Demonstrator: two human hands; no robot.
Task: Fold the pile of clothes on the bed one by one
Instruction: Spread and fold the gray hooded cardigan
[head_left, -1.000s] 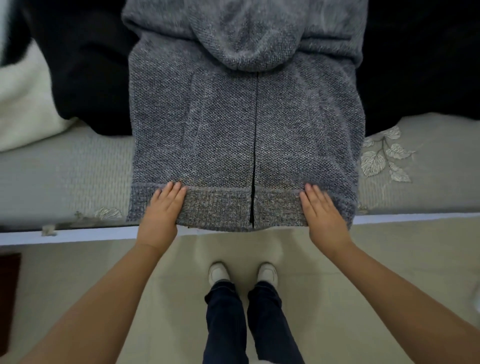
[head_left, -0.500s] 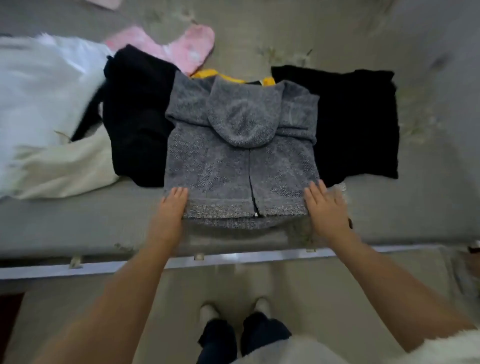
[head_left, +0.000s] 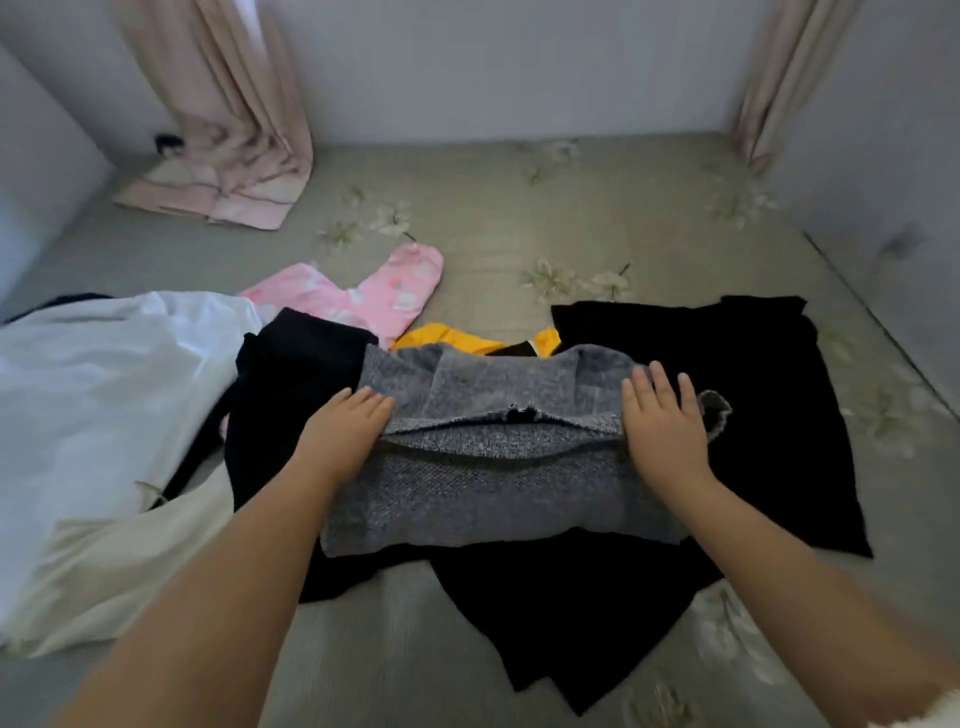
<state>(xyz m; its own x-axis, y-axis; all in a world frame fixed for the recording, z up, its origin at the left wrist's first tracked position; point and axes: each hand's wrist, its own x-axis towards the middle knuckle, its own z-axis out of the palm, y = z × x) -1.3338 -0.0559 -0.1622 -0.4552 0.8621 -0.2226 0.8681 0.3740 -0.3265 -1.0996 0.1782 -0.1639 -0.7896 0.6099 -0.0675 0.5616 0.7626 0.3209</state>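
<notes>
My left hand (head_left: 345, 434) lies on the left end of the grey knit hoodie (head_left: 488, 483), fingers straight and together, pressing down on the ribbed hem where it is doubled over the body of the garment. My right hand (head_left: 665, 428) does the same at the right end, fingers straight and slightly spread, flat on the cloth. Neither grip is curled round anything; both are apart and pressing. The hem runs between my two hands as a raised ridge, with the zip opening showing as a small dark gap near its middle. A loose corner of the hem sticks out just beyond my right hand.

The hoodie sits in the middle of the bed (head_left: 597, 208), resting on a black garment (head_left: 753, 374) that spreads out to the right and towards me. A second black garment (head_left: 291, 379) lies under its left edge. Behind the hoodie a yellow piece of clothing (head_left: 447, 338) peeks out, and farther back on the left a pink patterned garment (head_left: 374, 296) lies on the sheet. A large white garment (head_left: 104, 415) fills the left side of the bed, touching the black one. A pink curtain (head_left: 228, 119) hangs at the far left corner, its end pooled on the bed, and another curtain (head_left: 784, 73) hangs at the far right.
</notes>
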